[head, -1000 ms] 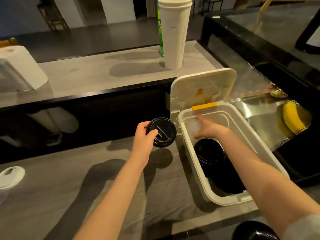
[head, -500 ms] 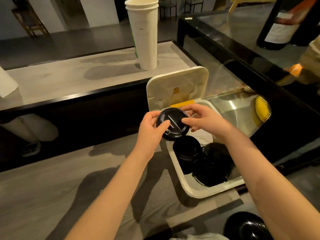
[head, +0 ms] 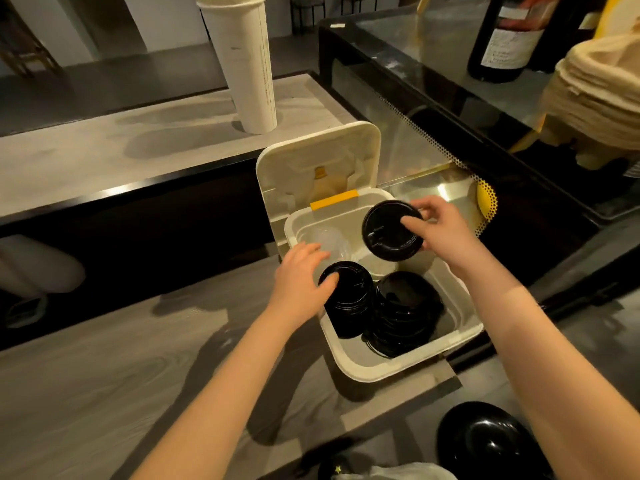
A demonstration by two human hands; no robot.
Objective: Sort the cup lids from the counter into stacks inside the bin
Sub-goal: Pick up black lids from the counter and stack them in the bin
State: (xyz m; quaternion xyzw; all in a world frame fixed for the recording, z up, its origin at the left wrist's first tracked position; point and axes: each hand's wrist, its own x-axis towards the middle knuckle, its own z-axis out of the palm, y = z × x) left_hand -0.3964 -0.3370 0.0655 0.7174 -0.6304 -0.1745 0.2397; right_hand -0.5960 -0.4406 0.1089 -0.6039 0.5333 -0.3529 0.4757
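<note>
A white bin [head: 408, 365] with its hinged cover [head: 318, 168] raised stands on the grey counter. My right hand [head: 440, 233] pinches a black cup lid [head: 389, 230] by its rim above the bin's far half. Two stacks of black lids stand inside: a narrow stack [head: 348, 299] on the left and a wider stack [head: 405, 310] on the right. Clear lids [head: 329, 240] lie in the far left corner. My left hand [head: 301, 282] reaches over the bin's left wall, its thumb touching the narrow stack's top.
A tall stack of white paper cups [head: 242, 60] stands on the raised ledge behind. A dark bottle [head: 505, 36] and a pile of beige filters [head: 595, 98] sit at the right. A black round object [head: 485, 441] lies at the near counter edge.
The black lid passed from my left hand to my right, which carried it right over the bin. My left hand dropped to the narrow stack.
</note>
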